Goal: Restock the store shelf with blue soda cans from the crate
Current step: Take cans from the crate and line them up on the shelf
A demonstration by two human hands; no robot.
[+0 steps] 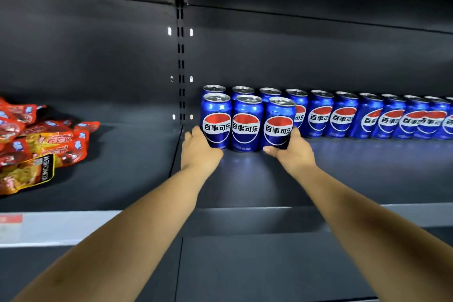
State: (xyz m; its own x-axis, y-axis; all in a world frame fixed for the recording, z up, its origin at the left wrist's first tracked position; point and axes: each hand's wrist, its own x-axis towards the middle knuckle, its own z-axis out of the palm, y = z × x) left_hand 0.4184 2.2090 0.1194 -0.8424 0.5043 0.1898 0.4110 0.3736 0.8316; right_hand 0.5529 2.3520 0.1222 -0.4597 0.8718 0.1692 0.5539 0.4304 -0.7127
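1. One dark shelf (343, 174) spans your view, split by a slotted upright (181, 68).
2. Along its back wall on the right runs a row of blue soda cans (343, 115), upright and touching.
3. On the left bay lies a heap of red and orange snack packets (36, 144), well apart from the cans.
4. Three front cans stand before the row: your left hand (199, 149) curls round the leftmost can (217, 120), the middle can (246, 125) stands free between.
5. Your right hand (293, 149) grips the right can (278, 122), which tilts slightly.
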